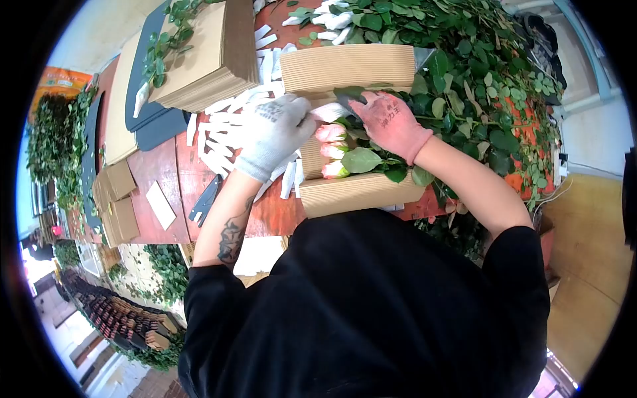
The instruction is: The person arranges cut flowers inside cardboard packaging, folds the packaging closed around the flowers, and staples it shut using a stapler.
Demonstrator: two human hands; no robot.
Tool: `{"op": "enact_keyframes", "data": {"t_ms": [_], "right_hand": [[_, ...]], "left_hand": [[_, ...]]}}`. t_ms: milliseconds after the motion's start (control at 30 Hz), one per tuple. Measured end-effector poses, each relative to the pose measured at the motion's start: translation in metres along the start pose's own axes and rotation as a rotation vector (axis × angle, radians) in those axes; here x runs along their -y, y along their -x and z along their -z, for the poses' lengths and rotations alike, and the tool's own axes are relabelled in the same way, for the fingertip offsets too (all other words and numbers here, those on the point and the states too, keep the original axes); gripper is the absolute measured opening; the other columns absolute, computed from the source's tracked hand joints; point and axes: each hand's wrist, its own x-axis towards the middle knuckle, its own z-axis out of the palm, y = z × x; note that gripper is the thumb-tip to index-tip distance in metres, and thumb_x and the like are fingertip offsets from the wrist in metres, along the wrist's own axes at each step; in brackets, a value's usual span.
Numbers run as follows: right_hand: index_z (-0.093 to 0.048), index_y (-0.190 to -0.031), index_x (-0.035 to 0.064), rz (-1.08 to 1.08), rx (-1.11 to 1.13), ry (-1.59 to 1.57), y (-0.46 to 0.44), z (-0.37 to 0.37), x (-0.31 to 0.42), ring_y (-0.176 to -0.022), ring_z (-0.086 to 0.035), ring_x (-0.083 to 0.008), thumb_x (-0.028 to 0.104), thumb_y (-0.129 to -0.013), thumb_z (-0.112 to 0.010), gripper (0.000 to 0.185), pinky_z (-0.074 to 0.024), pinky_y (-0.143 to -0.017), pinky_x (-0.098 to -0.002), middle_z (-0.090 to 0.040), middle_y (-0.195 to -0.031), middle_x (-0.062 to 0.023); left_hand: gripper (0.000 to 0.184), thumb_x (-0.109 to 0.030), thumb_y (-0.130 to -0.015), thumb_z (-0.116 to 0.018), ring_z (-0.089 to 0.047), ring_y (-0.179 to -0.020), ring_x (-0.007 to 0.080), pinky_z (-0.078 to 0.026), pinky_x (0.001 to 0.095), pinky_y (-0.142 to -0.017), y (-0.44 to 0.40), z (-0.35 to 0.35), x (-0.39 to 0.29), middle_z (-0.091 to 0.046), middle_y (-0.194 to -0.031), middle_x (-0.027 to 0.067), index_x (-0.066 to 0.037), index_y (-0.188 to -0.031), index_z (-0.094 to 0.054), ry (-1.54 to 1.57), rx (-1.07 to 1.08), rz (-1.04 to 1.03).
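1. Red-topped desk is carrying the work, and a sleeved rose is lying within a corrugated cardboard sheet, just beyond a row of pink roses.
2. Pink-gloved, the right hand is pressing its fingers together around the stem and a dark leaf behind the sleeve, seemingly to steady the flower from its stem side.
3. White-gloved, the left hand is curling its fingers in at the sleeve's other end; I cannot tell whether they are pinching it or only touching.
4. Heads are facing left and leaves are trailing right, probably so that the blooms are sitting level.
5. As for containers, the sheet is cradling the roses between its far and near sides, likely shielding them, while the white sleeve is enclosing most of one bud.
6. Farther out, white strips are lying scattered left of the sheet, perhaps for easy reach, near a dark stapler-like tool.
7. Beyond them a cardboard stack is supporting a leafy stem; rightward, a heap of foliage is covering the desk.
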Motion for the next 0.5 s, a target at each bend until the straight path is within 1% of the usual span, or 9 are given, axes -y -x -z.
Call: {"op": "enact_keyframes", "data": {"t_ms": [167, 233, 300, 333, 367, 400, 433, 467, 500], "right_hand": [[-0.055, -0.119, 0.0082, -0.028, 0.081, 0.002, -0.004, 0.007, 0.003, -0.093, -0.059, -0.0264, 0.013, -0.079, -0.051, 0.041, -0.0449, -0.084, -0.0345, -0.058, -0.100, -0.0135], [-0.055, -0.118, 0.0084, -0.016, 0.076, 0.025, -0.003, 0.005, 0.003, -0.093, -0.059, -0.0262, 0.012, -0.080, -0.048, 0.039, -0.0448, -0.083, -0.0343, -0.057, -0.099, -0.0134], [-0.056, -0.117, 0.0101, -0.001, -0.004, 0.014, -0.003, 0.004, 0.005, -0.090, -0.059, -0.0258, 0.011, -0.081, -0.045, 0.037, -0.0446, -0.082, -0.0345, -0.057, -0.095, -0.0127], [-0.056, -0.117, 0.0101, 0.011, -0.008, 0.013, -0.003, 0.004, 0.004, -0.090, -0.059, -0.0258, 0.011, -0.081, -0.045, 0.037, -0.0446, -0.082, -0.0345, -0.057, -0.095, -0.0127], [-0.056, -0.117, 0.0109, 0.028, -0.038, 0.004, -0.002, 0.004, 0.003, -0.087, -0.059, -0.0239, 0.012, -0.083, -0.045, 0.036, -0.0459, -0.077, -0.0326, -0.057, -0.093, -0.0116], [-0.055, -0.117, 0.0116, 0.048, -0.066, -0.005, -0.002, 0.004, 0.004, -0.084, -0.060, -0.0221, 0.014, -0.085, -0.044, 0.034, -0.0472, -0.072, -0.0307, -0.058, -0.092, -0.0106], [-0.055, -0.117, 0.0116, 0.061, -0.068, -0.004, -0.004, 0.005, 0.008, -0.084, -0.060, -0.0221, 0.014, -0.085, -0.044, 0.034, -0.0472, -0.072, -0.0307, -0.058, -0.092, -0.0106], [-0.056, -0.115, 0.0124, 0.062, -0.024, 0.030, -0.005, 0.008, 0.012, -0.081, -0.060, -0.0214, 0.015, -0.084, -0.044, 0.033, -0.0466, -0.069, -0.0310, -0.057, -0.089, -0.0096], [-0.056, -0.112, 0.0131, 0.051, 0.015, 0.088, -0.005, 0.015, 0.010, -0.078, -0.059, -0.0207, 0.016, -0.083, -0.044, 0.031, -0.0461, -0.067, -0.0312, -0.056, -0.087, -0.0086]], "left_hand": [[0.016, -0.019, -0.079, -0.059, -0.059, -0.069, 0.0308, -0.045, 0.0427, -0.063, 0.031, 0.028, 0.017, -0.059, -0.073, 0.0128, -0.004, -0.072, -0.057, -0.181, -0.034, 0.152], [0.015, -0.019, -0.080, -0.060, -0.062, -0.073, 0.0292, -0.047, 0.0405, -0.067, 0.044, 0.060, 0.030, -0.062, -0.080, 0.0135, -0.004, -0.079, -0.060, -0.299, 0.105, 0.483], [0.021, -0.020, -0.081, -0.061, -0.064, -0.076, 0.0286, -0.050, 0.0392, -0.072, 0.061, 0.072, 0.028, -0.065, -0.091, 0.0140, -0.005, -0.094, -0.064, -0.346, 0.078, 0.502], [0.031, -0.020, -0.082, -0.062, -0.066, -0.080, 0.0289, -0.052, 0.0371, -0.075, 0.067, 0.074, 0.023, -0.066, -0.103, 0.0144, -0.005, -0.109, -0.063, -0.317, 0.045, 0.404], [0.033, -0.019, -0.082, -0.064, -0.066, -0.083, 0.0286, -0.052, 0.0359, -0.074, 0.057, 0.077, -0.006, -0.065, -0.106, 0.0148, -0.005, -0.111, -0.062, -0.151, 0.068, 0.431], [0.032, -0.017, -0.082, -0.064, -0.067, -0.085, 0.0279, -0.053, 0.0347, -0.072, 0.059, 0.065, -0.010, -0.065, -0.107, 0.0144, -0.006, -0.111, -0.062, -0.006, 0.063, 0.312], [0.031, -0.019, -0.083, -0.062, -0.067, -0.085, 0.0279, -0.053, 0.0363, -0.073, 0.053, 0.055, -0.028, -0.065, -0.107, 0.0134, -0.007, -0.112, -0.062, -0.095, -0.006, 0.092], [0.032, -0.022, -0.085, -0.058, -0.066, -0.087, 0.0302, -0.053, 0.0382, -0.075, 0.045, 0.048, -0.043, -0.063, -0.112, 0.0140, -0.007, -0.114, -0.061, -0.075, 0.056, 0.072], [0.034, -0.017, -0.084, -0.060, -0.062, -0.097, 0.0351, -0.050, 0.0388, -0.084, 0.033, 0.039, -0.050, -0.058, -0.121, 0.0160, -0.004, -0.115, -0.060, -0.022, 0.112, 0.063]]}}
